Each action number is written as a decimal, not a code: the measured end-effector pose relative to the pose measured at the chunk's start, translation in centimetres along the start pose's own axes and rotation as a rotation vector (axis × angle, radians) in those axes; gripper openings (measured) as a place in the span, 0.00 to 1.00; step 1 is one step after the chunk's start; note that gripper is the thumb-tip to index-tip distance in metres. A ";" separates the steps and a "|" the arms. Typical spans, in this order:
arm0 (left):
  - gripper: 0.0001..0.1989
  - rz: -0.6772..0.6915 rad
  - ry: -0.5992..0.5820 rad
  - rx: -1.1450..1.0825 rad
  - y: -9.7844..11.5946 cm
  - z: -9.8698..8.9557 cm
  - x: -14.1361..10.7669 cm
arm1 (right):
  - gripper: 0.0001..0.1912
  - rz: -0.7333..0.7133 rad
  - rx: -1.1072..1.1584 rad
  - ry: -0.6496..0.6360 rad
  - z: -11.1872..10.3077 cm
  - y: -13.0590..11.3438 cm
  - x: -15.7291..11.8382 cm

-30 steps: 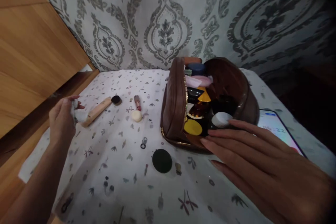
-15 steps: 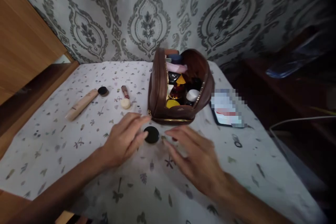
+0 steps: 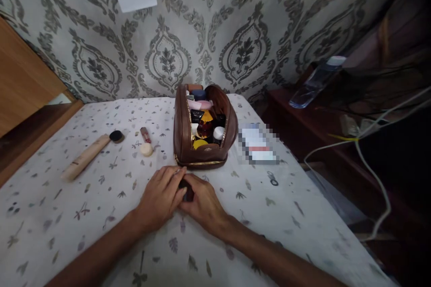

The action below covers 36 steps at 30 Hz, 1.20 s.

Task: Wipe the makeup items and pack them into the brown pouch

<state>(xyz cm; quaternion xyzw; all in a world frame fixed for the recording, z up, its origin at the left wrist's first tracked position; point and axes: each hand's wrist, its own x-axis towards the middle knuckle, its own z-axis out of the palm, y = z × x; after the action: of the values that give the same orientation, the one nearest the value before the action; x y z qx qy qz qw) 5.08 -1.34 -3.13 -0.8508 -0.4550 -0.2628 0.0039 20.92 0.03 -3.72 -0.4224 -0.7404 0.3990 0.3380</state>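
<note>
My left hand and my right hand meet on the white patterned cloth, curled around a small round black item. Its edges are mostly covered by my fingers. Just beyond them stands a brown zippered makeup bag, unzipped, filled with several cosmetics, including a white-capped item and a yellow round one. To the left lie a beige tube, a black round cap, a small reddish-brown tube and a cream-coloured round piece.
A phone with a blurred-out screen lies right of the bag. On a dark red surface at right are a clear bottle and white cables. Wooden furniture stands at left, and a patterned wall closes off the back.
My hands have come together and closed around the round black item, which lay on the cloth between them. The head view has tilted up and turned right.
</note>
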 end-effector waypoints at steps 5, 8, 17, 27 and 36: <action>0.13 -0.252 -0.090 -0.204 0.4 -0.9 0.3 | 0.10 -0.093 -0.066 -0.044 0.2 0.3 -0.4; 0.14 -0.409 -0.078 -0.429 0.1 -1.6 0.8 | 0.16 -0.173 -0.055 -0.108 0.0 0.2 -0.9; 0.27 -0.861 0.030 -1.176 0.7 -2.1 0.9 | 0.20 -0.027 0.300 0.025 0.8 -0.6 -1.2; 0.31 -0.968 0.068 -1.419 1.3 -1.5 0.3 | 0.25 -0.407 0.118 0.025 -0.1 -0.2 -1.4; 0.26 -0.673 -0.013 -1.039 2.3 -3.5 2.9 | 0.24 -0.355 0.246 0.465 -5.4 -2.0 0.1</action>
<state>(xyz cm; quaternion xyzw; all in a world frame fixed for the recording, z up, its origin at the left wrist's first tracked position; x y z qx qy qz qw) 6.64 -1.27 1.72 -0.5528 -0.5110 -0.4316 -0.4970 24.66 1.12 0.50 -0.3225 -0.6517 0.3129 0.6110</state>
